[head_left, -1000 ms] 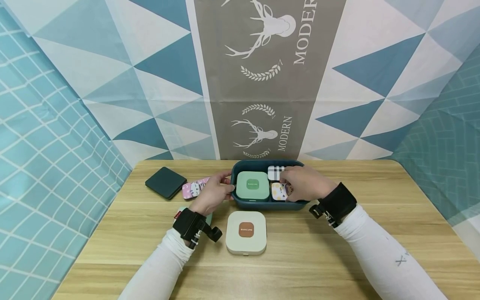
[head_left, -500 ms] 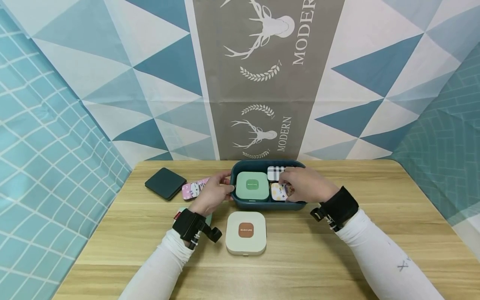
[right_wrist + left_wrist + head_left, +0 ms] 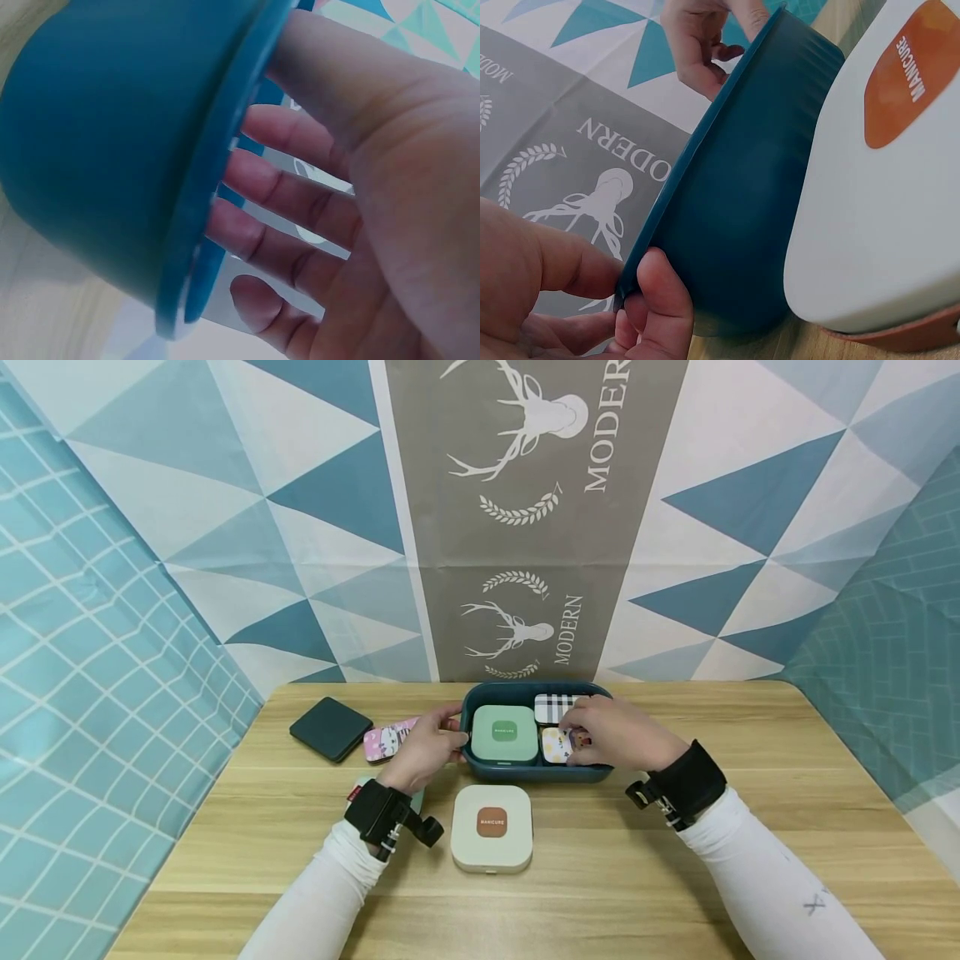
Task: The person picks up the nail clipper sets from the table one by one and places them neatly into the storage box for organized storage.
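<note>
A dark teal oblong basket [image 3: 501,772] stands at the table's back edge. My left hand [image 3: 426,745] grips its left rim, thumb outside, as the left wrist view shows. Inside lie a mint-green manicure case [image 3: 505,748] at the left, a black-and-white plaid case [image 3: 548,709] at the back right and a small white case with a bear print [image 3: 556,746] at the front right. My right hand [image 3: 626,733] reaches in over the right end, its thumb and fingers about the bear-print case. In the right wrist view the fingertips [image 3: 238,229] disappear behind the rim.
A cream manicure case [image 3: 491,852] lies in front of the basket. Left of it are a dark square case [image 3: 330,728], a pink cat-print case [image 3: 385,741] and a mint-green item [image 3: 416,799] mostly under my left wrist. A patterned backdrop [image 3: 517,543] rises behind the table.
My right hand and wrist have shifted slightly to the right, uncovering more of the plaid case. The left hand keeps its hold on the basket rim.
</note>
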Demonstrator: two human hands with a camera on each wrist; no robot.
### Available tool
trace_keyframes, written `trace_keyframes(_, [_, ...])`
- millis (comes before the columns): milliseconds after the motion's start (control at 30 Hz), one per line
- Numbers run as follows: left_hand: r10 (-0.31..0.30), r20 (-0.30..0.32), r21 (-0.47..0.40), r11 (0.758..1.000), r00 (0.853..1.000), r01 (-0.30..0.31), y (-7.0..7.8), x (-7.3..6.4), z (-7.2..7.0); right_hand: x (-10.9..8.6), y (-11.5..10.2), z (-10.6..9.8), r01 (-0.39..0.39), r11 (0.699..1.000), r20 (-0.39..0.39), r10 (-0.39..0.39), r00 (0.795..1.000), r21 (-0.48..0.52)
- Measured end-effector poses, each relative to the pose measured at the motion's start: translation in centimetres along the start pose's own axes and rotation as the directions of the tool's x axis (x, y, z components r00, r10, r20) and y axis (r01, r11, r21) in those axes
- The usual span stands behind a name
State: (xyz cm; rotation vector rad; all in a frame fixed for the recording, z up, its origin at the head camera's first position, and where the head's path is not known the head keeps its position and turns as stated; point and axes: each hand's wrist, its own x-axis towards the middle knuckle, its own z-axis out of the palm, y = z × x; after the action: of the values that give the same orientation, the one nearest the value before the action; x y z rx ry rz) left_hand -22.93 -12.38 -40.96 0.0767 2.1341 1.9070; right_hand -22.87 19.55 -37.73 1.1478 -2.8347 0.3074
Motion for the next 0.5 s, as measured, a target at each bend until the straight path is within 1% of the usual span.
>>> trace_keyframes(200, [0.002, 0.001, -0.012, 1.0, 1.0, -0.002, 0.0, 0.0, 0.1, -0.3, -0.1, -0.5, 0.001, 1.0, -0.07, 0.0, 0.998, 0.018])
trace_keyframes(500, [-0.003, -0.004, -0.018, 1.0, 1.0, 0.003, -0.1, 0.1, 0.1, -1.5, 0.2, -1.2, -0.092, 0.993, -0.115, 0.1, 0.988, 0.078])
